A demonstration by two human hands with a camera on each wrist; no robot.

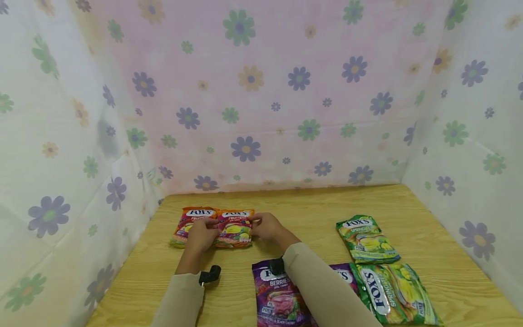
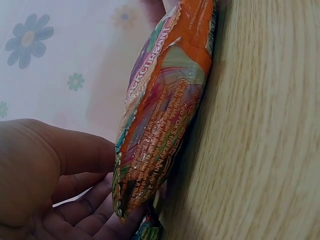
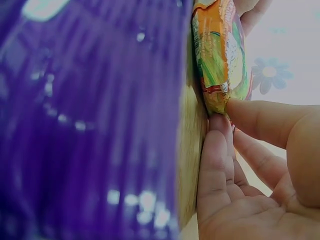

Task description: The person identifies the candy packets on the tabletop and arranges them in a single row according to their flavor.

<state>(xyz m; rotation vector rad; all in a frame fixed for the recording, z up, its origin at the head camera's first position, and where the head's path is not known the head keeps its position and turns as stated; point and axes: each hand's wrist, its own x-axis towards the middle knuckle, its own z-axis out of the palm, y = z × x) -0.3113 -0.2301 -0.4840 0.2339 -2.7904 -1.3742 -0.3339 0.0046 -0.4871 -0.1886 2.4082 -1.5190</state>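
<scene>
My right hand (image 1: 267, 228) pinches the bag (image 1: 234, 228) between my hands; my left hand (image 1: 201, 235) seems to also. I'd squeeze lightly, evenly.

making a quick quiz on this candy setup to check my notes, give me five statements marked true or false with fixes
1. The right-hand grip pinches the right edge of an orange-and-red plastic candy bag. True.
2. A purple plastic candy bag lies farther from the person than the orange-and-red one. False: it lies nearer.
3. The beige right sleeve hides part of the purple bag in the head view. True.
4. The left-hand grip touches a green bag. False: it is at the orange-and-red bags.
5. Two green plastic candy bags lie on the right side of the wood-grained table. True.
</scene>
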